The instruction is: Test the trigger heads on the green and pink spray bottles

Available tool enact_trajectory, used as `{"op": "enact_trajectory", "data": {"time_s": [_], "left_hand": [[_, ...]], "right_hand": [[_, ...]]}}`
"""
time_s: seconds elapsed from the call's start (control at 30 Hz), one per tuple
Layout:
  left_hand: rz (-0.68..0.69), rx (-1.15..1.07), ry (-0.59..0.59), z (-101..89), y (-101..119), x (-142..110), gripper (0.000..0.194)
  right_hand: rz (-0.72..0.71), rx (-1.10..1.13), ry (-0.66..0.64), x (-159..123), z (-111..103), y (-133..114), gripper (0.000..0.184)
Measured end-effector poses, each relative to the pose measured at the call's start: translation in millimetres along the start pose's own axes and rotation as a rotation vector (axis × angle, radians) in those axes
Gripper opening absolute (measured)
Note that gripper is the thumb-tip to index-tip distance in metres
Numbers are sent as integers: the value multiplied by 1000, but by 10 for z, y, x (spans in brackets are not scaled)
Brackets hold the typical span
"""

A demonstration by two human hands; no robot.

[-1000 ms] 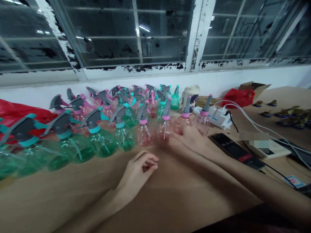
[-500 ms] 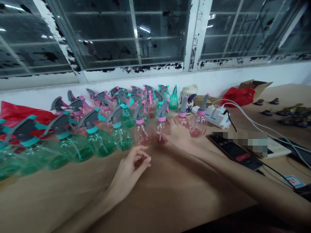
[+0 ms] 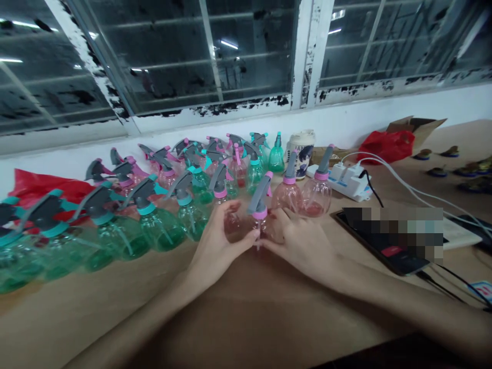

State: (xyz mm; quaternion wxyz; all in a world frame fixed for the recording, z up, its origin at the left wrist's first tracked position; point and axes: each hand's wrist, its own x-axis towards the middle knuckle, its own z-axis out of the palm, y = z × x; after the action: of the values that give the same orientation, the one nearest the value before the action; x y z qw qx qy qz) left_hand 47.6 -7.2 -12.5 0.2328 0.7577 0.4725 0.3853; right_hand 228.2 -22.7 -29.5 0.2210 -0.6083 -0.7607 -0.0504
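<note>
A spray bottle with a pink collar and grey trigger head (image 3: pixel 260 212) is gripped low on its clear body by my right hand (image 3: pixel 307 246), thumb in front and fingers at the right side. My left hand (image 3: pixel 217 246) curves round from the left, its fingers apart and its thumb tip at the front of the same bottle. Behind the left fingers stands another pink-collared spray bottle (image 3: pixel 220 193). Two more pink spray bottles, one nearer (image 3: pixel 287 197) and one farther right (image 3: pixel 315 197), stand just past my right hand.
Green spray bottles (image 3: pixel 159 225) line the left, with several pink and green ones behind. A red plastic bag (image 3: pixel 49 187) lies among them. At right are a paper cup (image 3: pixel 302 154), a power strip (image 3: pixel 351 182) with cables, a phone (image 3: pixel 378 243) and another red bag (image 3: pixel 388 146).
The pink spray bottle has come nearer to me in my right hand and tilted slightly. My left hand has moved up and right to it, its fingers spreading wider.
</note>
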Motion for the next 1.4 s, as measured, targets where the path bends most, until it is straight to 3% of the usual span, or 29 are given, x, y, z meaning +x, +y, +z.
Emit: {"op": "enact_trajectory", "data": {"time_s": [0.2, 0.4, 0.53, 0.63, 0.8, 0.97, 1.13, 1.3, 1.4], "left_hand": [[-20, -201, -111, 28, 137, -8, 66], [34, -258, -145, -26, 116, -84, 36], [80, -170, -67, -49, 43, -122, 27], [134, -121, -25, -58, -6, -112, 32], [133, -79, 33, -85, -52, -33, 26], [108, -64, 28, -73, -87, 44, 11], [69, -109, 1, -31, -129, 121, 8], [103, -87, -30, -47, -117, 160, 8], [122, -76, -42, -64, -83, 164, 11]], "right_hand": [[-155, 67, 65, -215, -10, -175, 56], [-287, 227, 20, -261, -13, -271, 67], [-338, 320, -108, -216, 3, -155, 64], [-474, 373, -190, -174, 117, 56, 47], [-430, 379, -175, -118, 499, 432, 41], [-482, 359, -105, -44, 751, 568, 32], [-485, 357, -54, -21, 773, 565, 26], [-459, 293, 36, -45, 745, 552, 24], [-465, 253, 27, -49, 731, 540, 25]]}}
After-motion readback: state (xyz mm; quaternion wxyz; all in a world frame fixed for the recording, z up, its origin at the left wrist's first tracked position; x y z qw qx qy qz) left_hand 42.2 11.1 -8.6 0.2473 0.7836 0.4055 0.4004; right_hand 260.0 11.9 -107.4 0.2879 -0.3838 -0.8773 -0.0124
